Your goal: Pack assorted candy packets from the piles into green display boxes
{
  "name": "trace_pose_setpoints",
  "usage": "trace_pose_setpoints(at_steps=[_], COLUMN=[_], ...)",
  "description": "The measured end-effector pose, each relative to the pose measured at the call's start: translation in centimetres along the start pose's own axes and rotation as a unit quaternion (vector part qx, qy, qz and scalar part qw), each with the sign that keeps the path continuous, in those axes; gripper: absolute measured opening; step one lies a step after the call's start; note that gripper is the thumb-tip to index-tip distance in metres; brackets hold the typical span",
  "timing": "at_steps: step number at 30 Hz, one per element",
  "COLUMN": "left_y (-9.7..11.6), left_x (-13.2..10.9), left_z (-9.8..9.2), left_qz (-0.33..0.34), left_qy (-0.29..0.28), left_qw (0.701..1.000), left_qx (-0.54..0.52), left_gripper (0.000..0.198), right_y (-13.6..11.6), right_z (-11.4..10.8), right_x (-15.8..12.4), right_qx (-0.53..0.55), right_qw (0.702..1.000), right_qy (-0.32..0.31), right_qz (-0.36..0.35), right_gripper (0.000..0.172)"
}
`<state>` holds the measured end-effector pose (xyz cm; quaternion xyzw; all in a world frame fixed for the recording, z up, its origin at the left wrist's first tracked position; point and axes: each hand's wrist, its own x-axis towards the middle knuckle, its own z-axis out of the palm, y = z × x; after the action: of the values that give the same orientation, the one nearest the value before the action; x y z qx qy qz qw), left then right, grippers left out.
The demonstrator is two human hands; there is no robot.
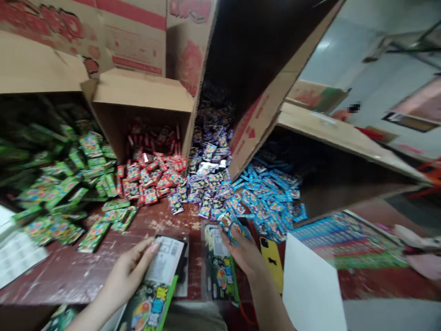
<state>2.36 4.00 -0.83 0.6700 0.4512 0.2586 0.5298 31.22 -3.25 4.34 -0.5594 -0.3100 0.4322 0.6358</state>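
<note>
My left hand (129,269) is closed on a black and green printed packet (148,299) with a white label and barcode at its top, tilted near the table's front edge. My right hand (243,250) has its fingers around a small blue candy packet (226,222), at the near edge of the heap of blue packets (272,197). Under and beside that hand lies a second black and green printed packet (220,271), flat on the table. A yellow phone (271,264) lies just right of my right wrist.
Cardboard boxes on their sides spill green packets (93,170), red packets (151,177) and purple packets (213,188) onto the dark red table (138,225). A white sheet (312,285) stands at the right, before a tray of coloured packets (351,239). Another person's hand (423,264) shows far right.
</note>
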Motion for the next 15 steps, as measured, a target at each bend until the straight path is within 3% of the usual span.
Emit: trace_pose_setpoints(at_steps=[2,5,7,10,12,15], left_y=[1.8,3.4,4.0,4.4,4.5,4.4], left_x=[-0.2,-0.8,-1.3,-1.8,-1.9,-2.1], left_z=[0.2,0.3,0.1,-0.2,-0.3,-0.2], left_qz=[-0.020,-0.034,-0.029,-0.029,-0.034,-0.028], left_qy=[-0.021,-0.021,-0.011,0.001,0.002,-0.012], left_qw=[0.997,0.990,0.987,0.987,0.987,0.989], left_qx=[-0.068,-0.139,-0.155,-0.159,-0.159,-0.143], left_gripper=[0.043,0.043,0.042,0.040,0.039,0.035], right_y=[1.1,2.7,3.5,3.3,2.2,0.3], right_z=[2.8,5.4,6.0,5.9,6.0,7.5], right_x=[-1.3,-2.1,-2.2,-1.9,-1.3,0.1], right_qx=[-0.047,-0.183,-0.222,-0.193,-0.144,-0.082], right_qw=[0.998,0.976,0.958,0.950,0.965,0.989], right_qy=[-0.029,-0.055,-0.115,-0.224,-0.207,-0.085], right_qz=[-0.017,-0.106,-0.142,-0.103,-0.076,-0.088], right_gripper=[0.022,0.023,0.027,0.029,0.027,0.028])
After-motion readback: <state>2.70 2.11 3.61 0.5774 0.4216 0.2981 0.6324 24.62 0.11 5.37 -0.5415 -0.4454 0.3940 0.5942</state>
